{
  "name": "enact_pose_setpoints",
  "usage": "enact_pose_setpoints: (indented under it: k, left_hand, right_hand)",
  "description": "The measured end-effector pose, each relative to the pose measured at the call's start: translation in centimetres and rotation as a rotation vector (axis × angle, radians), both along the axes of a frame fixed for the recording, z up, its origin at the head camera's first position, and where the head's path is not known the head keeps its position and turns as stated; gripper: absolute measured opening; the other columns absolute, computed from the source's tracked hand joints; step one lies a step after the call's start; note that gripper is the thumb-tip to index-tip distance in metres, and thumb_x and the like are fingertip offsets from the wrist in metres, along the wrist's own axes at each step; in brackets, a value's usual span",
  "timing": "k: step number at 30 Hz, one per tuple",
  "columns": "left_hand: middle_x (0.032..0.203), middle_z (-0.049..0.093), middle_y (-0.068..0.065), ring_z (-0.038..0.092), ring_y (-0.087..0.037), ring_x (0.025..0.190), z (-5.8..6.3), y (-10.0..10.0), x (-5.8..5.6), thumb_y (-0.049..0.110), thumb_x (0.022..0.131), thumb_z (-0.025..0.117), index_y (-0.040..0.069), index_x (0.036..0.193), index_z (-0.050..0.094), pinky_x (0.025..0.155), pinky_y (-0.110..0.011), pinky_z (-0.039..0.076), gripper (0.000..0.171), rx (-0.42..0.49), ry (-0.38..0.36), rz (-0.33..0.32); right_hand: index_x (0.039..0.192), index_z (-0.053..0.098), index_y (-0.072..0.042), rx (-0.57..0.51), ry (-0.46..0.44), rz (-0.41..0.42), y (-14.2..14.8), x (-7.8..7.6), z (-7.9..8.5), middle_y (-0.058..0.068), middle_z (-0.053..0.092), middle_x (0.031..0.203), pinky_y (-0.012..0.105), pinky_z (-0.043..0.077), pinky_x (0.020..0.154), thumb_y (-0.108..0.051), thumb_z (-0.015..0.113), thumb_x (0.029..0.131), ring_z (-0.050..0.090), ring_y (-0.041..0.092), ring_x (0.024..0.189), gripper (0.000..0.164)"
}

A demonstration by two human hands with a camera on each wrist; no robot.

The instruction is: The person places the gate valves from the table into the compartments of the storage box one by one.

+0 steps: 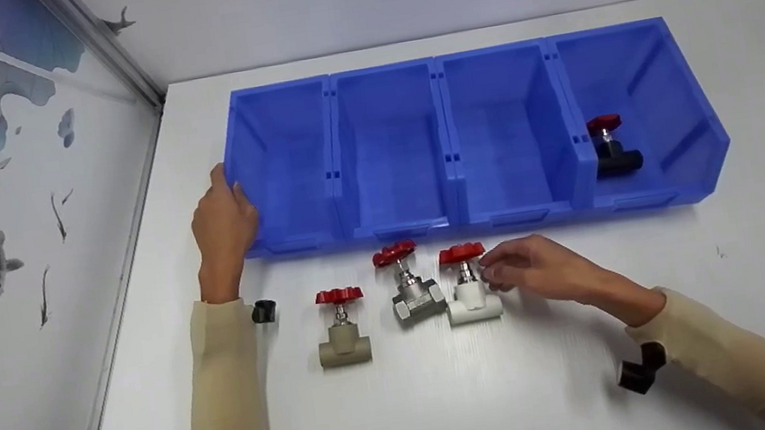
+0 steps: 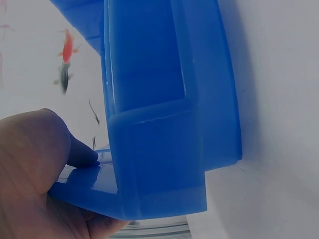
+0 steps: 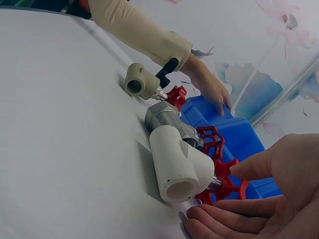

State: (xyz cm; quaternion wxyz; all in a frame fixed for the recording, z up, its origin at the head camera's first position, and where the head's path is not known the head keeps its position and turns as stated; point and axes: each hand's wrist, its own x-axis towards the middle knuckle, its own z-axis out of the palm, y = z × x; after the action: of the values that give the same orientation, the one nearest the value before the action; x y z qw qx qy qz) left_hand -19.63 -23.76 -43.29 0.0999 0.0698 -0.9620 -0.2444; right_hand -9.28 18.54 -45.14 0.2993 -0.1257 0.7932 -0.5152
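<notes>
My left hand (image 1: 224,222) grips the left wall of the blue bin row (image 1: 297,244), the thumb inside and the fingers outside; the left wrist view shows this hand (image 2: 37,164) on the rim. Beside the red handwheel of the white valve (image 1: 474,307) is my right hand (image 1: 539,271). In the right wrist view that hand (image 3: 279,194) has its thumb close to the handwheel and its fingers extended below; contact is unclear. Left of the white valve lies a metal valve (image 1: 418,301), and farther left a beige valve (image 1: 345,349). Both have red handwheels.
The bin row has several compartments side by side. In its rightmost compartment lies a black valve (image 1: 619,161) with a red handwheel, partly hidden by the divider (image 1: 578,140). A patterned side panel (image 1: 38,244) borders the white table (image 1: 413,423) on the left.
</notes>
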Motion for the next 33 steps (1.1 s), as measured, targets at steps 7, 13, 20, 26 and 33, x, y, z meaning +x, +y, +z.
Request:
enact_pose_setpoints:
  k: [7,13,20,26,33]
  left_hand:
    - [0.121,0.062,-0.034,0.062,-0.052,0.105,0.05,0.02,0.03,0.016,0.105,0.040,-0.005,0.144,0.041,0.085,-0.062,0.048,0.045,-0.005,0.018,-0.002]
    - [0.122,0.061,-0.034,0.062,-0.052,0.106,0.05,0.03,0.06,0.016,0.105,0.040,-0.006,0.144,0.041,0.085,-0.062,0.048,0.045,-0.005,0.015,0.000]
    - [0.123,0.061,-0.033,0.062,-0.051,0.106,0.01,0.03,0.08,0.014,0.105,0.040,-0.006,0.144,0.041,0.085,-0.061,0.049,0.045,0.008,0.018,-0.008]
    - [0.123,0.061,-0.034,0.062,-0.051,0.106,0.01,0.08,0.10,0.014,0.104,0.040,-0.006,0.144,0.040,0.085,-0.061,0.049,0.045,0.011,0.017,-0.006]
    - [0.123,0.061,-0.034,0.062,-0.051,0.106,-0.02,0.12,0.04,0.015,0.104,0.040,-0.005,0.144,0.040,0.085,-0.061,0.049,0.045,0.005,0.015,-0.001]
  right_hand:
    - [0.124,0.064,-0.001,0.011,-0.008,-0.010,-0.25,0.07,-0.16,0.010,0.072,0.110,0.042,0.053,0.090,-0.016,0.057,0.100,0.069,0.024,0.097,0.029]
    - [0.126,0.063,0.001,-0.009,-0.034,-0.021,-0.41,0.19,-0.25,0.012,0.071,0.113,0.039,0.053,0.091,-0.014,0.057,0.099,0.069,0.024,0.099,0.031]
    - [0.127,0.062,0.003,-0.028,-0.031,-0.024,-0.53,0.28,-0.31,0.013,0.070,0.114,0.036,0.053,0.090,-0.014,0.058,0.099,0.067,0.024,0.103,0.033]
    - [0.128,0.061,0.002,-0.020,-0.027,-0.027,-0.63,0.28,-0.40,0.013,0.069,0.115,0.039,0.052,0.093,-0.015,0.058,0.098,0.066,0.025,0.107,0.034]
    - [0.129,0.060,0.003,-0.016,-0.037,-0.027,-0.96,0.37,-0.67,0.013,0.069,0.116,0.038,0.051,0.092,-0.015,0.060,0.097,0.064,0.025,0.108,0.037]
